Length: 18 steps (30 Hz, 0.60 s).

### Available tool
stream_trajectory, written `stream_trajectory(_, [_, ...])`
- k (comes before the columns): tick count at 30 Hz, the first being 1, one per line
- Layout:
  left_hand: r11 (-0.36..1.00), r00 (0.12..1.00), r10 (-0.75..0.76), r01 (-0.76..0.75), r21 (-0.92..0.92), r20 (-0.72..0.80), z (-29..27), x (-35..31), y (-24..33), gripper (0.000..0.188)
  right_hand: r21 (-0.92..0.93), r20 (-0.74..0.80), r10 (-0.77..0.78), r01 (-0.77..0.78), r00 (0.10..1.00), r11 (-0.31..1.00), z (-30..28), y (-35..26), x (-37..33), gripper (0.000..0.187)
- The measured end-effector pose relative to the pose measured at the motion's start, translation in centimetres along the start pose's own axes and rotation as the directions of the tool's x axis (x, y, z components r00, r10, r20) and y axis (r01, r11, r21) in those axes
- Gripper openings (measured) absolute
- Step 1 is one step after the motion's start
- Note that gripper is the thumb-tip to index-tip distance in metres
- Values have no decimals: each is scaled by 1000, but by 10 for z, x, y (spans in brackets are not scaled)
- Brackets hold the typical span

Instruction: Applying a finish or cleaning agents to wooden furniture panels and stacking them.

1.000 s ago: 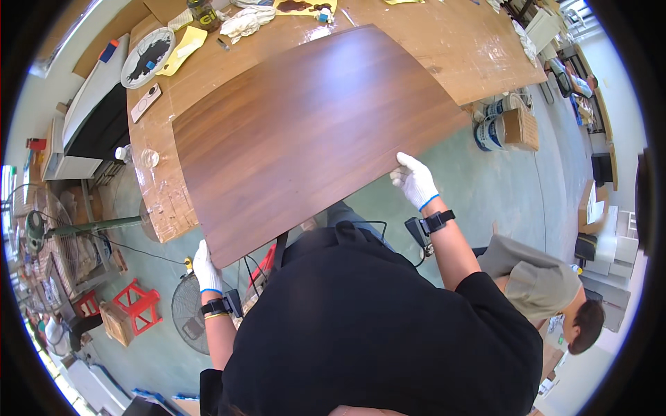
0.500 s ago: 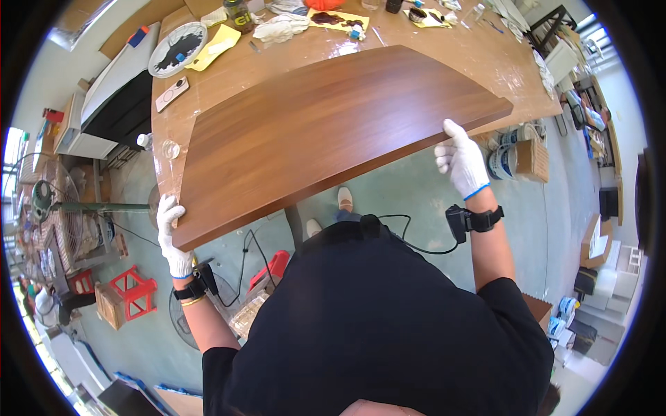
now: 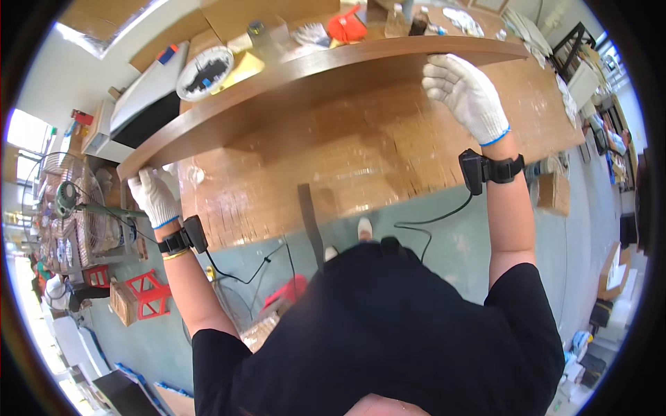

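Note:
A brown wood-grain board (image 3: 305,68) stands tilted up above the work table (image 3: 333,166), its long near edge raised toward me and its underside in shadow. Its broad top face is now turned out of sight. My left hand (image 3: 154,196), in a white knit glove, is closed on the board's left end from below. Against the raised edge toward the right, my gloved right hand (image 3: 466,97) holds the board from underneath, fingers curled with their tips at the edge. Both wrists carry black strapped devices.
Beyond the board are a white plate of dark material (image 3: 205,73), a yellow sheet (image 3: 243,69), an orange-red bag (image 3: 346,28) and bottles. A standing fan (image 3: 66,201) is at left. Red stools (image 3: 148,295) and cables lie near my legs. A cardboard box (image 3: 553,193) stands right.
The board's near edge has risen and moved away from me, turning its top face out of view and exposing the table below. Both hands have moved up and forward with it.

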<state>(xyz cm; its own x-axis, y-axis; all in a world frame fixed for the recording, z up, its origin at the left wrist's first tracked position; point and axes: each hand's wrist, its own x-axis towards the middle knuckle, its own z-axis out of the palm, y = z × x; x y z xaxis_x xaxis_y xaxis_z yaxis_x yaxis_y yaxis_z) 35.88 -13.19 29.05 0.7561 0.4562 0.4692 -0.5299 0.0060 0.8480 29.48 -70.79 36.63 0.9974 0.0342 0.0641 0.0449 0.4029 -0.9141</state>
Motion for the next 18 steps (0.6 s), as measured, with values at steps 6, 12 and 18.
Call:
stream_trajectory(6, [991,998,-66,64,114,12,35,71,-6,42,-295,-339,-242,142,909,945,-74,18,82,41])
stream_trajectory(12, [975,1000,0,1,223,-8,62,100,-10,45,-526,-539,-573,285,618,801,-188,5,127,49])
stream_trajectory(18, [976,993,-90,103,192,-74,65,119,-29,55,-213,-571,-306,223,762,951,-204,10,184,64])
